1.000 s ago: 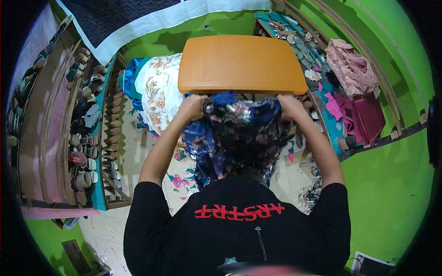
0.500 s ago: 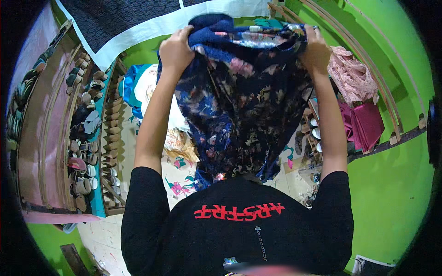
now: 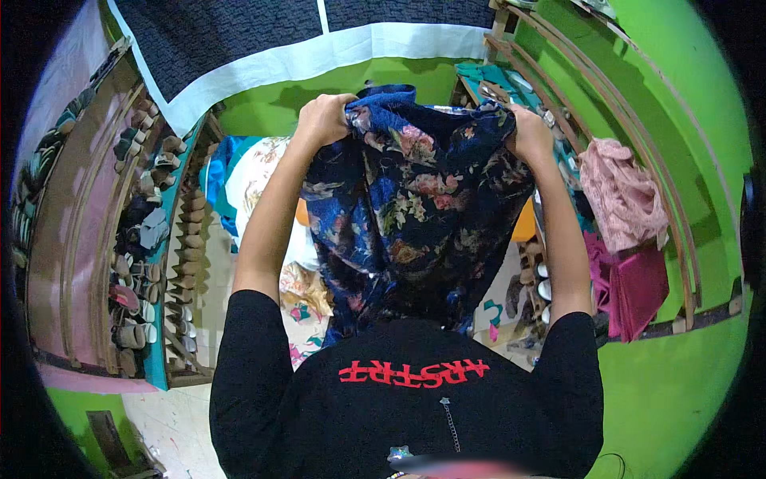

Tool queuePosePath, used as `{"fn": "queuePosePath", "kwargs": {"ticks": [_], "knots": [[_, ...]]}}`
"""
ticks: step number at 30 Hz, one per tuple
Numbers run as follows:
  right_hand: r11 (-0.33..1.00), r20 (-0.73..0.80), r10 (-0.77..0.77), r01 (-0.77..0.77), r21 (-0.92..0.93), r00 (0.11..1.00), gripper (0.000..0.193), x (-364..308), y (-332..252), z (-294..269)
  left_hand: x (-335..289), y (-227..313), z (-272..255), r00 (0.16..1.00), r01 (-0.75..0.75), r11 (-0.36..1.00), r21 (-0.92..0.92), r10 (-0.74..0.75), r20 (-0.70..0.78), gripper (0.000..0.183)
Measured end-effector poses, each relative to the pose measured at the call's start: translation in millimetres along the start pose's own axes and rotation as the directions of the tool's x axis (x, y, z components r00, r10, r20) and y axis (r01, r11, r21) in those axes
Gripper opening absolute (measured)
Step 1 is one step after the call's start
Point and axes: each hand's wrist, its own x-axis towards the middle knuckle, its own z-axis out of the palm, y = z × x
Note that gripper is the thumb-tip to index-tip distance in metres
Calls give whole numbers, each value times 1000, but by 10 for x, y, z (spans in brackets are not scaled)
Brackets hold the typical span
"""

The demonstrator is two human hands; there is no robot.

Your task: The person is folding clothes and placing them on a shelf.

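A dark blue cloth (image 3: 415,211) with pink and cream flowers hangs stretched between my hands in front of my chest. My left hand (image 3: 325,118) grips its upper left corner, with the fingers closed over the edge. At the upper right, my right hand (image 3: 530,132) is closed on the other corner. The top edge sags between them, and a plain blue fold stands up beside my left hand. Below, the cloth narrows in folds toward my black shirt. Whether it is a garment or a loose piece of fabric I cannot tell.
Wooden racks with rows of shoes (image 3: 152,231) stand on the left, and more shoes (image 3: 542,279) are on the right. Pink lacy cloth (image 3: 622,191) and magenta fabric (image 3: 634,291) lie on the right rack. White cloth (image 3: 259,180) and scattered scraps (image 3: 303,347) are beyond my left arm.
Both hands have come closer together and sit lower in the view. The cloth between them has slackened, its flowers showing more plainly. The whole view has shifted slightly, showing more of the far wall.
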Motion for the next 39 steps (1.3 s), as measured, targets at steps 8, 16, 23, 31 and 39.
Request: {"fn": "queuePosePath", "kwargs": {"ticks": [8, 16, 23, 31, 39], "knots": [[994, -525, -89, 39, -106, 846, 26, 1141, 285, -180, 966, 94, -294, 795, 17, 991, 129, 65, -603, 37], [972, -868, -218, 177, -153, 446, 39, 1968, 265, -482, 1654, 191, -749, 390, -21, 936, 352, 332, -859, 28], [953, -822, -262, 270, -137, 506, 45, 2294, 356, 561, 2221, -563, 217, 658, -31, 955, 296, 243, -713, 31], [996, 176, 82, -88, 27, 981, 82, 2408, 385, 2208, 2376, -1005, 1675, 997, 29, 982, 188, -16, -72, 91], [943, 279, 97, -178, 282, 955, 60, 1552, 647, 3039, 800, -1702, 2572, 847, 480, 868, -128, -420, 327, 96]]}}
